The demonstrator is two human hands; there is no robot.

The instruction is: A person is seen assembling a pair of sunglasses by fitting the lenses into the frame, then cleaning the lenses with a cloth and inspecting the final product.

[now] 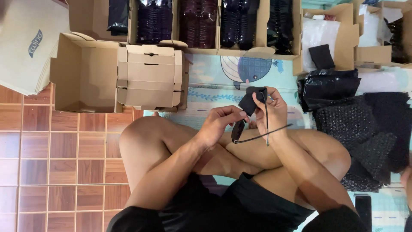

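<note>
I sit cross-legged with both hands raised over my knees. My left hand [216,124] pinches the lens end of a pair of dark sunglasses [238,130], whose thin arms stick out toward the right. My right hand [271,109] grips a small black cloth [251,99] against the top of the glasses and also touches the frame. Both hands are close together, fingers closed on these items.
A folded cardboard box [149,77] rests on an open carton [81,77] to the left. Cartons of dark packaged goods [197,23] line the far edge. Black bubble wrap [369,129] and a black plastic bag [328,88] lie to the right. Wood-pattern floor [56,163] is at left.
</note>
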